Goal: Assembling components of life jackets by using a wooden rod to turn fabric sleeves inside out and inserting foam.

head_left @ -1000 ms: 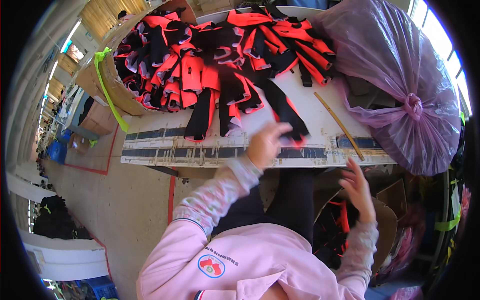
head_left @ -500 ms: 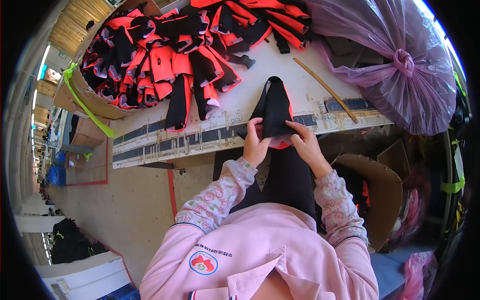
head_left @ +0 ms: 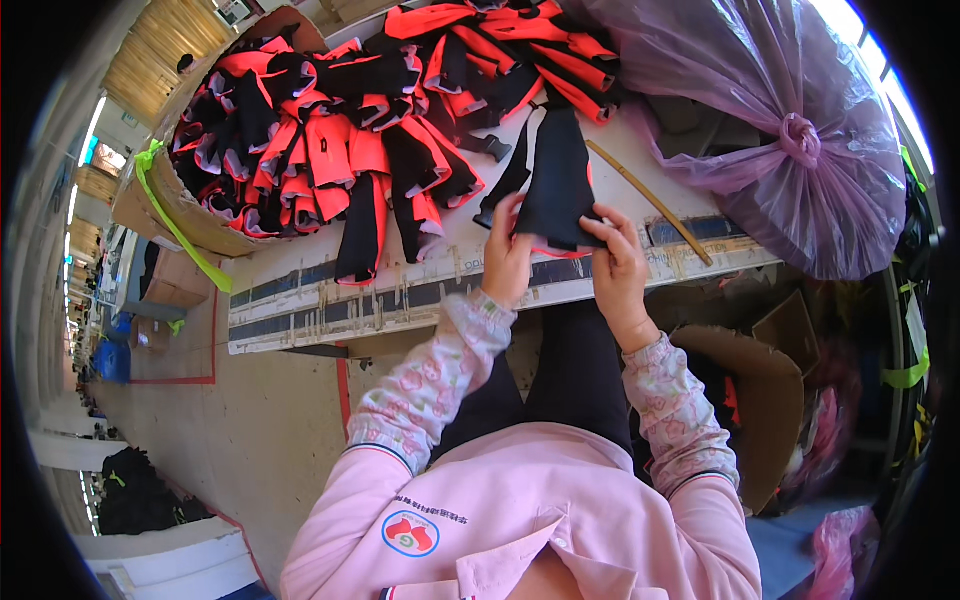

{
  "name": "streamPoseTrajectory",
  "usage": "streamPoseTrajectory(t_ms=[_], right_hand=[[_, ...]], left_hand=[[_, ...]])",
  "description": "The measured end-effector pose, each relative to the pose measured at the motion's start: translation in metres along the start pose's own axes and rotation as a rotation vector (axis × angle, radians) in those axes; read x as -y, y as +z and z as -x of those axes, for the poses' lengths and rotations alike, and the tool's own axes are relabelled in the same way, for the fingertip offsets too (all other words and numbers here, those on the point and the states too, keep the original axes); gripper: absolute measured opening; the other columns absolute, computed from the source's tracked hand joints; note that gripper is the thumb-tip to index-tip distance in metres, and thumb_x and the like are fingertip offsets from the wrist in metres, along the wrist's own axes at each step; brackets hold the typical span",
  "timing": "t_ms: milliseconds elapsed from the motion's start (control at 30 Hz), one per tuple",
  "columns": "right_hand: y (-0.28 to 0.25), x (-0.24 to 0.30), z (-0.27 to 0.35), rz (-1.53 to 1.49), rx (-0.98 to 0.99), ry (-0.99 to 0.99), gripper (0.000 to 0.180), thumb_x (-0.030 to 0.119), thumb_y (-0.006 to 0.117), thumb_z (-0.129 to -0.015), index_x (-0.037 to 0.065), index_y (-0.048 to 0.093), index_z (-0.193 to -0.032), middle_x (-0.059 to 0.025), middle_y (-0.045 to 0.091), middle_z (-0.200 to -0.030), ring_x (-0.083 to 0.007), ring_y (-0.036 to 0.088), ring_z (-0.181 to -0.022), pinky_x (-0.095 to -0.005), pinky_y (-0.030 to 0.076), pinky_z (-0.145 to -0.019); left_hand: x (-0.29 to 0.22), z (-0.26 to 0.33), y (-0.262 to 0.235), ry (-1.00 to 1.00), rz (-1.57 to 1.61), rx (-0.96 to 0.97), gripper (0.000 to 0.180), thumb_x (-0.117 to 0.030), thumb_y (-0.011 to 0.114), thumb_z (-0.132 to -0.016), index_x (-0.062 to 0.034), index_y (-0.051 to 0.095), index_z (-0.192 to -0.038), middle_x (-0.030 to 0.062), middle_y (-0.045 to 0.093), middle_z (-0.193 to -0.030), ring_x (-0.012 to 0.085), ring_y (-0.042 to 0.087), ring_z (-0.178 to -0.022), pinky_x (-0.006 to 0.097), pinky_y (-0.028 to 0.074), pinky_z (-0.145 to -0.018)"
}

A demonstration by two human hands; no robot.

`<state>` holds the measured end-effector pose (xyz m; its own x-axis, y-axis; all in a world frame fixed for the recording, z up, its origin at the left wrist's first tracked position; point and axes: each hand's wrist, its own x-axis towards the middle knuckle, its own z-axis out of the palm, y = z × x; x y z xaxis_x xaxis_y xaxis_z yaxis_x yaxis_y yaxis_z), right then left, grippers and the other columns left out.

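While both your hands work at the desk's (head_left: 330, 300) near edge, they share one black piece (head_left: 558, 185) with an orange rim. Your left hand (head_left: 508, 255) pinches its lower left corner, fingers closed on the cloth; your right hand (head_left: 615, 262) clamps the lower right corner the same way. The piece lies flat on the desk, its narrow end pointing toward the far edge, its wide end just over the near edge between your hands.

As for progress, judge it early. A big heap of black-and-orange pieces (head_left: 380, 110) covers the far side of the desk and spills toward the far left corner, where a cardboard box (head_left: 165, 205) with a green strap (head_left: 175, 225) sits full of more. One loose piece (head_left: 362, 230) lies flat to the left of yours, near the desk's middle. No finished stack shows, so most of the pile looks still to be handled, with this single piece in hand.

A thin wooden stick (head_left: 650, 200) lies slantwise just right of your piece. Beyond it a knotted purple bag (head_left: 790, 140) fills the right end of the desk. Below the near edge an open carton (head_left: 770, 390) stands by your right knee.
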<state>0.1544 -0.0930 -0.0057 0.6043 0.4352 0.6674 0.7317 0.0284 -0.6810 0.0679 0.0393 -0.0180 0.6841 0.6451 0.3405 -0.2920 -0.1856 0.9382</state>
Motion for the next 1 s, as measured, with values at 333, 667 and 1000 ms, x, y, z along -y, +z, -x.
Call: streamPoseTrajectory(t_ms=[333,667,1000], right_hand=[[0.009,-0.032,0.057,0.050,0.271,0.319,0.028,-0.014,0.055,-0.060,-0.002,0.056,-0.085,-0.0168,0.050,-0.100,-0.0346,0.053,-0.094,-0.0350,0.046,-0.079],[0.002,-0.027,0.055,0.106,0.421,0.409,0.037,-0.019,0.049,-0.054,0.000,0.051,-0.086,-0.0166,0.047,-0.098,-0.0359,0.050,-0.094,-0.0350,0.043,-0.082],[-0.005,-0.038,0.052,0.088,0.533,0.374,0.029,-0.018,0.053,-0.058,-0.001,0.051,-0.081,-0.0170,0.048,-0.095,-0.0381,0.054,-0.082,-0.0387,0.047,-0.069]], left_hand=[[0.043,0.090,-0.006,-0.925,0.496,0.052,0.041,-0.035,0.034,-0.095,-0.0002,0.047,-0.113,0.0178,0.061,-0.101,0.0285,0.064,-0.082,0.038,0.055,-0.072],[0.064,0.093,0.008,-1.093,0.682,0.218,0.051,-0.048,0.037,-0.091,-0.0032,0.053,-0.109,0.0153,0.060,-0.106,0.0298,0.060,-0.095,0.046,0.048,-0.084],[0.070,0.092,0.019,-1.112,0.618,0.093,0.048,-0.048,0.041,-0.089,-0.0074,0.056,-0.109,0.0124,0.063,-0.100,0.0275,0.063,-0.089,0.043,0.051,-0.081]])
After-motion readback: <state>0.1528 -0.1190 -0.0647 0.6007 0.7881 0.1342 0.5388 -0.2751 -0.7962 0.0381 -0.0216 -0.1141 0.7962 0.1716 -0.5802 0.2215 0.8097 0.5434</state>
